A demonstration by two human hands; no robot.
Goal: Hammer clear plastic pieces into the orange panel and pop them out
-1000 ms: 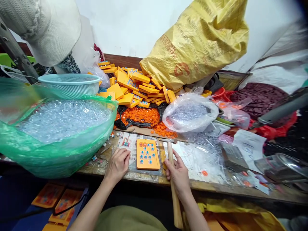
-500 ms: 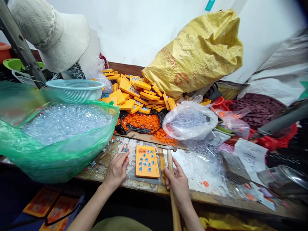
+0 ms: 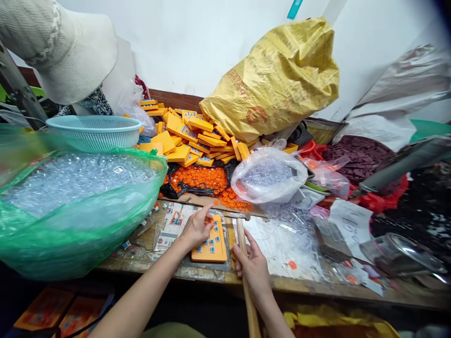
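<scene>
An orange-yellow plate [image 3: 219,249] with small blue pieces lies flat near the table's front edge. Over its upper left part is my left hand [image 3: 197,227], fingers bent together; what they hold, if anything, is too small to name, and the hand hides some of the plate. Just right of the plate, my right hand [image 3: 252,260] is wrapped round the wooden handle of a hammer [image 3: 241,239], whose thin metal head points away from me. Behind the plate, small orange rings [image 3: 200,178] fill a black bag and spill out beside it.
A green bag of clear pieces [image 3: 81,230] bulges at the left, below a blue basket [image 3: 93,134]. Yellow plates [image 3: 176,152] are heaped at the back beside a yellow sack [image 3: 271,84]. A white bag [image 3: 269,176] and a clear jar [image 3: 401,256] stand to the right.
My left hand has moved right and up, from beside the plate to over its upper left part. The whole view has shifted slightly. My right hand keeps its hold on the hammer.
</scene>
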